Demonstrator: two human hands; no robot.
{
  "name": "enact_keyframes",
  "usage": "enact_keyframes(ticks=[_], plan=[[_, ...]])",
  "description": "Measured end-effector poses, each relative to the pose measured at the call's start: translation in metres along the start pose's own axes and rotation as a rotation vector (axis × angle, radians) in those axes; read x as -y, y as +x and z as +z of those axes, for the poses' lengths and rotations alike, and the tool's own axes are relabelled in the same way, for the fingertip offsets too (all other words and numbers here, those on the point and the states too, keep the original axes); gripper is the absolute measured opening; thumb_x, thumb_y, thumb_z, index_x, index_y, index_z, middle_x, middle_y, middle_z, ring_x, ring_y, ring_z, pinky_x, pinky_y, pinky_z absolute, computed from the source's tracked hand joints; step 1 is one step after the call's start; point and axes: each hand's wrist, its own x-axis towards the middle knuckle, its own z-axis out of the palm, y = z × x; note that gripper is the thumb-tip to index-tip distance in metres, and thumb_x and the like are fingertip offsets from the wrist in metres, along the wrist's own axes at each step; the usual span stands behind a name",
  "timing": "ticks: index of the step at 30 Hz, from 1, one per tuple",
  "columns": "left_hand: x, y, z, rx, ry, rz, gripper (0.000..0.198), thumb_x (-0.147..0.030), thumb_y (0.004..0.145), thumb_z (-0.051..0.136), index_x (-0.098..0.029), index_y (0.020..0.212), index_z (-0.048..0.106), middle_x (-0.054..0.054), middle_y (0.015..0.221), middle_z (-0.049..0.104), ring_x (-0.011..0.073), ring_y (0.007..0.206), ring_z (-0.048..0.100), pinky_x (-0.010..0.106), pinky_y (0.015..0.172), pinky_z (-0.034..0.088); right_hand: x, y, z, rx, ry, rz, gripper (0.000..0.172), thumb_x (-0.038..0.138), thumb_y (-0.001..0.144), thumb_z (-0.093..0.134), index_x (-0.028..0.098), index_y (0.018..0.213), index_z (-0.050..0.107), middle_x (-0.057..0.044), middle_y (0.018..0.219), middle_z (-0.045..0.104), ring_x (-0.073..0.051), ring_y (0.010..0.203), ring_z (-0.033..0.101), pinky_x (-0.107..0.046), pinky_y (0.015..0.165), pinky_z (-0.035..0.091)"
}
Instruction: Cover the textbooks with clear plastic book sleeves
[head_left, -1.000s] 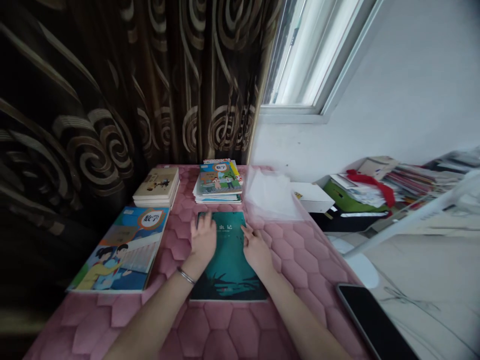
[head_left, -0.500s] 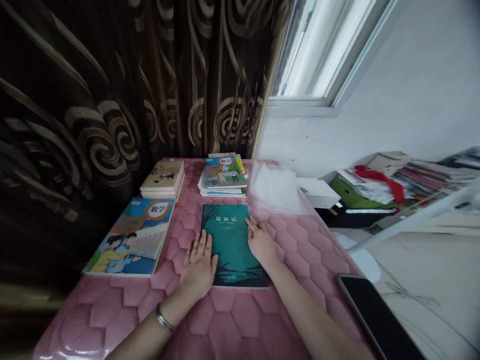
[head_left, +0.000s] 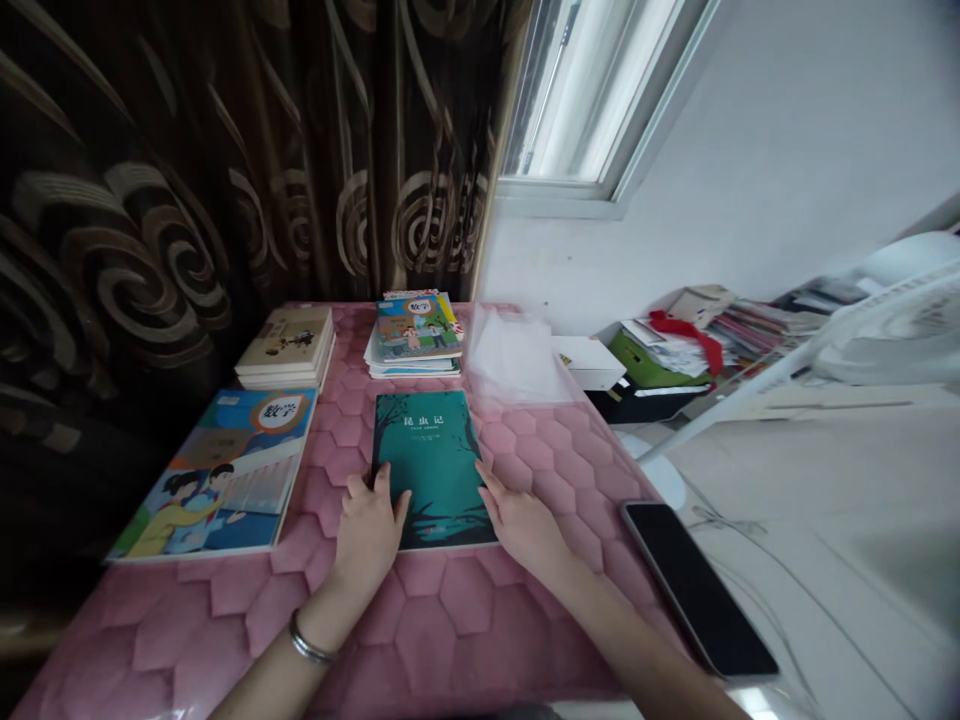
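Observation:
A teal book [head_left: 435, 480] with white Chinese lettering and dark branch shapes on its cover lies flat on the pink table. At its left edge is my left hand [head_left: 369, 525], with a metal bracelet on the wrist. Its fingers are bent and apart, the index fingertip at the edge and the thumb over the cover's margin. My right hand [head_left: 525, 520] lies along the opposite edge, its fingers stretched and the tips touching the book's side. Neither hand visibly closes around the book. To the left lies a mathematics textbook [head_left: 225, 480] with cartoon children.
Beige books [head_left: 289, 340] are stacked at the back left, a colourful book stack [head_left: 416, 330] behind the teal book. Clear plastic sheets [head_left: 517, 360] lie at the back right. A phone [head_left: 697, 590] sits by the quilted table's [head_left: 472, 620] right edge, near a white fan [head_left: 885, 320].
My hands have slid down the book's sides toward its near end. The left fingers have gone from flat to bent, and the right fingers from the cover to the edge. The view has shifted right.

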Motion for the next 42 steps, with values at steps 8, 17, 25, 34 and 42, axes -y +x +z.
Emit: enact_keyframes(ticks=[8,17,25,34,42], plan=[[0.01,0.036,-0.006,0.205,-0.298,-0.108,0.05,-0.037,0.096,0.043,-0.018,0.141,0.037,0.013,0.107,0.069,0.0235,0.092,0.068,0.031,0.076,0.051,0.004,0.003,0.004,0.038,0.063,0.027,0.049,0.033,0.101,0.029,0.021,0.147,0.036,-0.012,0.105,0.073,-0.023,0.086,0.071,-0.031,0.074,0.054],[-0.009,0.008,0.004,-0.044,0.073,0.022,0.058,-0.042,0.095,0.035,-0.015,0.146,0.038,0.025,0.131,0.054,0.0374,0.112,0.058,0.053,0.089,0.047,-0.005,0.002,0.006,0.045,0.276,-0.107,0.051,0.03,0.098,0.037,0.023,0.148,0.034,-0.006,0.139,0.055,-0.022,0.106,0.066,-0.033,0.089,0.052],[-0.026,-0.008,0.018,0.018,-0.003,0.239,0.063,-0.04,0.091,0.043,-0.014,0.147,0.035,0.015,0.156,0.028,0.0318,0.143,0.026,0.053,0.116,0.019,-0.02,-0.007,-0.01,0.155,0.554,-0.183,0.061,0.029,0.09,0.051,0.025,0.148,0.034,-0.003,0.109,0.071,-0.018,0.092,0.067,-0.028,0.084,0.05],[0.002,-0.006,0.012,0.08,-0.019,0.197,0.062,-0.041,0.093,0.04,-0.015,0.148,0.032,0.014,0.158,0.022,0.029,0.144,0.025,0.052,0.116,0.021,-0.029,-0.012,0.006,0.18,0.644,-0.166,0.065,0.022,0.084,0.051,0.024,0.147,0.035,0.001,0.083,0.063,-0.014,0.074,0.056,-0.024,0.077,0.046],[0.03,0.006,0.003,0.129,-0.108,0.057,0.049,-0.024,0.094,0.038,-0.015,0.141,0.044,0.016,0.139,0.052,0.0258,0.127,0.049,0.04,0.105,0.039,-0.023,-0.012,0.005,0.19,0.603,-0.175,0.064,0.022,0.085,0.046,0.019,0.148,0.034,0.0,0.081,0.061,-0.014,0.072,0.056,-0.023,0.075,0.046]])
